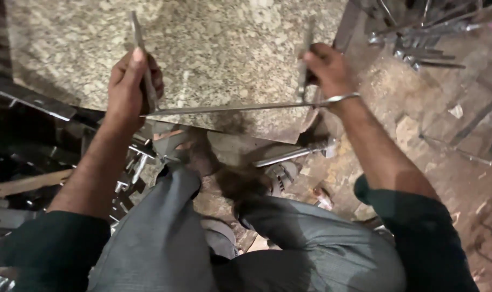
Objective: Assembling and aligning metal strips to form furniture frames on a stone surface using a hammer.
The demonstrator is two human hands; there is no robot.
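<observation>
both hands, left hand (131,81) and right hand (326,67), grip the metal frame (235,108)'s upright ends

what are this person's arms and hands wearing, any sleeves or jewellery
Both hands, left hand and right hand, are bare, no gloves. Dark green sleeves are pushed up near the elbows, forearms uncovered. A thin silver metal bangle circles the right wrist.

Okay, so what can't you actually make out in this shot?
Head view only:
- Left hand: its fingers cover the joint of the metal frame.
- Right hand: the upright strip it grips is motion-blurred.
- Metal pieces top right: cut off by the edge, dim.
- Floor left of the stone slab: too dark.
</observation>
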